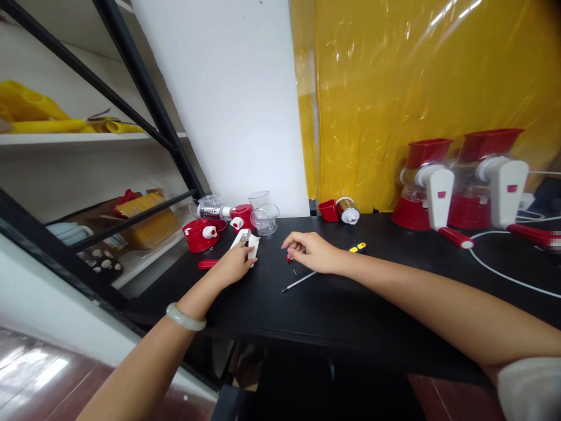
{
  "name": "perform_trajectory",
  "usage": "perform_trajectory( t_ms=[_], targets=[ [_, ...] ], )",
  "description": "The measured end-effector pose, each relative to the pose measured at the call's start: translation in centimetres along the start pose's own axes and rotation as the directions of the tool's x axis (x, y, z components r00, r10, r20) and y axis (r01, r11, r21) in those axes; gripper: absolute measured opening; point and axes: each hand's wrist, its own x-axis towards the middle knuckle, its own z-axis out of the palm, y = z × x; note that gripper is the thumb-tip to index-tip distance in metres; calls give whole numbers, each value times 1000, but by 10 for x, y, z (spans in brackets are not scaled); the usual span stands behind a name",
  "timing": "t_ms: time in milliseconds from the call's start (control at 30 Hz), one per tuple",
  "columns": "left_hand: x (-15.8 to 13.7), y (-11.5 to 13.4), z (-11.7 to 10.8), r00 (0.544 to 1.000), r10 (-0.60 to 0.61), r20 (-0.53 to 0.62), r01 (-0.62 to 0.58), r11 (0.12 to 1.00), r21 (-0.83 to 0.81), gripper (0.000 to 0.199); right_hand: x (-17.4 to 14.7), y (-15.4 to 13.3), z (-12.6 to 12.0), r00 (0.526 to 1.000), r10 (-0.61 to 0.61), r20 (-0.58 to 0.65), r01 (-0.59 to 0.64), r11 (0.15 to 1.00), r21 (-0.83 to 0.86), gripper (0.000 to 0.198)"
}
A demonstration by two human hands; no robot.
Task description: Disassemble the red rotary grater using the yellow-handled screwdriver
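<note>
My left hand [235, 264] is closed on a white plastic crank arm piece [253, 244] on the black table. Another white piece [240, 238] lies right beside those fingers, and a red handle [207, 264] rests by the wrist. Held just above the table, my right hand [312, 251] has its fingers curled in a pinch, with a small red piece [288, 257] at the fingertips. Below it lies a screwdriver, its metal shaft [300, 282] showing and its yellow-and-black grip [357, 248] partly behind my forearm. A tiny screw [295, 272] is near the shaft.
Red grater bases [200, 236] and clear plastic housings [265, 218] stand at the back left. A red hopper [328, 211] and a grater drum [347, 210] lie at the wall. Two assembled rotary graters [423, 187] and a white cable [504, 275] are on the right. Shelving [144, 76] flanks the left.
</note>
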Motion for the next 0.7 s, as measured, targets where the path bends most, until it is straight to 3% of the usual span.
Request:
perform_trajectory(
  t_ms=[333,700],
  targets=[
    [-14,1,-6,990,139,37,-143,981,128,41,0,0,0,1000,-3,-4,3,1000,-3,15],
    [-31,4,-4,990,138,24,-140,984,111,35,0,2,-1,1000,-20,2,20,999,-26,16]
  ],
)
